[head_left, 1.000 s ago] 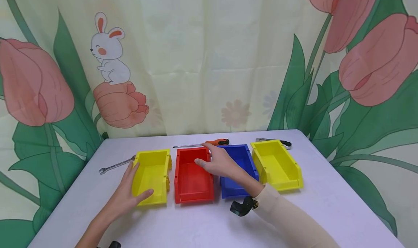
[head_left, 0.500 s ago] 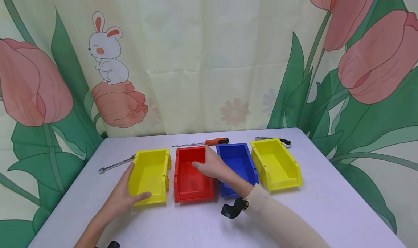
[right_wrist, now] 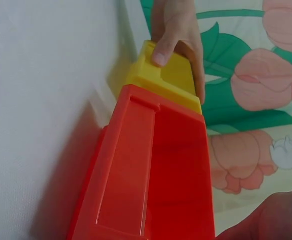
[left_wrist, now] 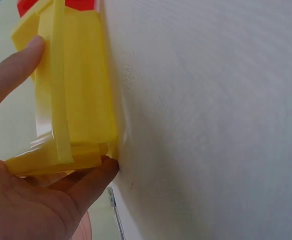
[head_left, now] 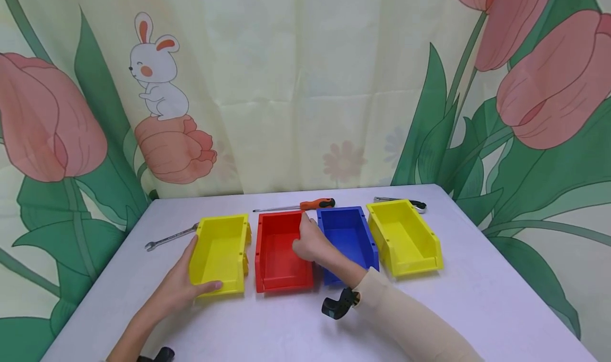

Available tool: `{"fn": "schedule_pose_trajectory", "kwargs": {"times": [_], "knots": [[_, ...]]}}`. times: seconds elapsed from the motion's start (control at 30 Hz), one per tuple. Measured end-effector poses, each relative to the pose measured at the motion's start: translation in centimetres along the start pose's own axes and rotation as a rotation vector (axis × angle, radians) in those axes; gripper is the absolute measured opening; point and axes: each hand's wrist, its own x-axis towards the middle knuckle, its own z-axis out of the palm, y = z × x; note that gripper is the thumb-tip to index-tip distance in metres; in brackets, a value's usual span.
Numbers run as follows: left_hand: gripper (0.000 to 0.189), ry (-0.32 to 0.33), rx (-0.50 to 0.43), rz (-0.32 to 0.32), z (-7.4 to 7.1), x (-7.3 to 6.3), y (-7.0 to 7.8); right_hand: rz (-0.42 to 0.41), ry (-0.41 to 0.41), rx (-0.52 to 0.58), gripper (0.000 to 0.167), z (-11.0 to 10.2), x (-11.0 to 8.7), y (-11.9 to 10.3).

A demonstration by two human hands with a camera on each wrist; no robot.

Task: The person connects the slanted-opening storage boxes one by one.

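On the table, my left hand [head_left: 179, 285] holds the left yellow bin [head_left: 221, 256]. In the left wrist view the thumb [left_wrist: 28, 57] presses on the bin's front edge, while the fingers [left_wrist: 98, 180] curl against its side near the tabletop. My right hand [head_left: 312, 240] is at the right wall of the red bin [head_left: 281, 261], thumb drawn in on the inner side and fingers over the outer side, seemingly pinching the wall. Only part of that hand shows in the right wrist view, so its fingertips are hidden. Both bins look bare inside.
A blue bin [head_left: 346, 235] stands right of the red one, partly behind my right arm, and another yellow bin [head_left: 406, 240] is beyond it. A wrench [head_left: 172, 238] lies left, an orange-handled screwdriver [head_left: 317, 204] behind the bins, and a black-and-metal tool [head_left: 419, 206] back right.
My right hand has moved left and closed its thumb in toward the red bin's right wall. My left thumb and fingers have settled against the yellow bin; the bins have barely moved.
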Motion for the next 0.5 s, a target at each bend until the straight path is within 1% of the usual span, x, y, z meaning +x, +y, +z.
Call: {"fn": "schedule_pose_trajectory", "kwargs": {"times": [0.2,0.3,0.4,0.5], "knots": [[0.147,0.004,0.021,0.002,-0.02,-0.04,-0.2,0.03,-0.005,0.013,0.09,0.03,0.09,-0.07],[0.148,0.006,0.02,-0.006,0.0,-0.08,-0.2,0.042,0.004,0.033,0.09,0.13,0.11,-0.03],[0.148,0.007,0.018,-0.007,0.04,-0.11,-0.2,0.036,0.02,0.067,0.087,0.23,0.09,0.11],[0.149,0.008,0.016,-0.004,0.1,-0.13,-0.23,0.005,0.047,0.107,0.079,0.32,0.06,0.3]]}}
